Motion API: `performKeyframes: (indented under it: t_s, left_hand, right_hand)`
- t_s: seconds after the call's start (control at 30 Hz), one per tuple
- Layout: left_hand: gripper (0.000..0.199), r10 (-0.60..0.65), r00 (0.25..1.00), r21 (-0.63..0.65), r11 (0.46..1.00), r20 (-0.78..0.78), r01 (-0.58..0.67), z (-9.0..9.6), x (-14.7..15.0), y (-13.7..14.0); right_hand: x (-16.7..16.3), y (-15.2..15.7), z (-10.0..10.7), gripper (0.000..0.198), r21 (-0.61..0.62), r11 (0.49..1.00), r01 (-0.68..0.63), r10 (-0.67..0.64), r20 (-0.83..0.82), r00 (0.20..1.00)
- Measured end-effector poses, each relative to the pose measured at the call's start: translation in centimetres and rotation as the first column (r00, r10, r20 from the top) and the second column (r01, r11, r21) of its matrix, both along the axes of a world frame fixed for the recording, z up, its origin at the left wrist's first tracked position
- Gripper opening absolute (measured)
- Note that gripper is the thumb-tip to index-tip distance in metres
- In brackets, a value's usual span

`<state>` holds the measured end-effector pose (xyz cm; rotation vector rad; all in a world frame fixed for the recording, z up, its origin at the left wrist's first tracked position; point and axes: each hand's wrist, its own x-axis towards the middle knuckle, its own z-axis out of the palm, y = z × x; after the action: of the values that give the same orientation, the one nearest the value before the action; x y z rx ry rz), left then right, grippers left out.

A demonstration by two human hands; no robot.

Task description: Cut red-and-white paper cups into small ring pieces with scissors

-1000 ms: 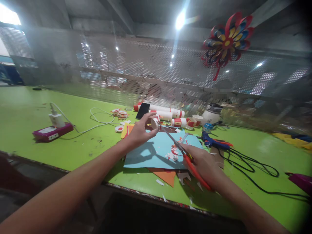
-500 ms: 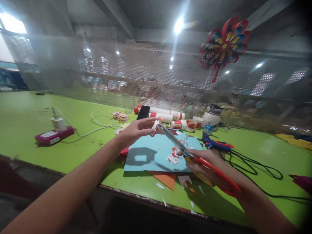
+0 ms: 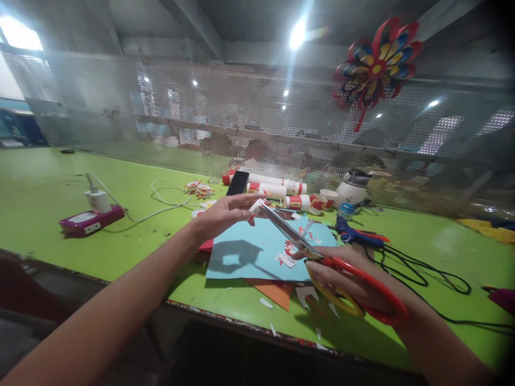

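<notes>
My left hand (image 3: 225, 214) pinches a small white and red paper piece (image 3: 256, 206) above the table's middle. Large scissors (image 3: 356, 284) with red and yellow handles are in my right hand (image 3: 341, 271), fingers in the loops. Their blades (image 3: 285, 228) point up and left, the tips at the paper piece; whether they cut into it I cannot tell. Below both hands lies a light blue sheet (image 3: 237, 262) with red and white paper scraps (image 3: 287, 257) on it. An orange sheet (image 3: 273, 292) sticks out from under its front edge.
Paper cups (image 3: 298, 202) and a black phone (image 3: 238, 183) lie behind the sheet. A blue glue gun (image 3: 358, 234) with a black cord lies right, near a white jug (image 3: 352, 187). A purple power strip (image 3: 92, 221) sits left. Scraps lie near the front edge.
The paper piece has tilted in my left hand. The scissors' yellow handle has swung down, away from the red one. The view has shifted slightly.
</notes>
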<state>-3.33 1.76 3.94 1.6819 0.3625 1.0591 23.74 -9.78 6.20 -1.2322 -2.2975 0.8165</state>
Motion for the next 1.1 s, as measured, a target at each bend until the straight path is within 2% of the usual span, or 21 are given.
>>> performKeyframes:
  t_s: [0.1, 0.27, 0.5, 0.67, 0.9, 1.1]
  left_hand:
    - [0.051, -0.007, 1.000, -0.004, 1.000, 0.003, 0.007, 0.00, -0.01, 0.08]
    - [0.049, 0.012, 1.000, -0.016, 1.000, -0.003, -0.012, 0.14, 0.11, -0.03]
    - [0.047, 0.003, 1.000, -0.001, 1.000, -0.018, -0.003, 0.26, 0.05, -0.18]
    - [0.048, 0.003, 1.000, -0.017, 1.000, -0.029, -0.004, 0.44, 0.05, -0.32]
    - [0.049, -0.005, 0.996, 0.013, 1.000, -0.086, 0.006, 0.36, -0.29, -0.20]
    - [0.048, -0.025, 0.999, 0.008, 1.000, -0.041, 0.025, 0.44, -0.37, -0.18]
  right_hand:
    - [-0.22, -0.09, 0.10, 0.034, 0.025, 0.999, 0.038, -0.039, 0.025, 0.999]
    - [-0.31, -0.04, 0.27, 0.034, 0.041, 0.999, -0.010, 0.010, 0.021, 1.000]
    - [0.06, 0.08, -0.01, 0.033, 0.034, 0.999, -0.001, 0.000, 0.040, 0.999]
    - [0.09, 0.22, -0.19, 0.033, 0.079, 0.997, -0.020, 0.018, 0.036, 0.999]
    - [-0.23, -0.13, 0.25, 0.034, 0.047, 0.999, -0.009, 0.006, 0.055, 0.998]
    - [-0.14, 0.07, -0.12, 0.032, 0.091, 0.996, -0.011, 0.008, 0.042, 0.999]
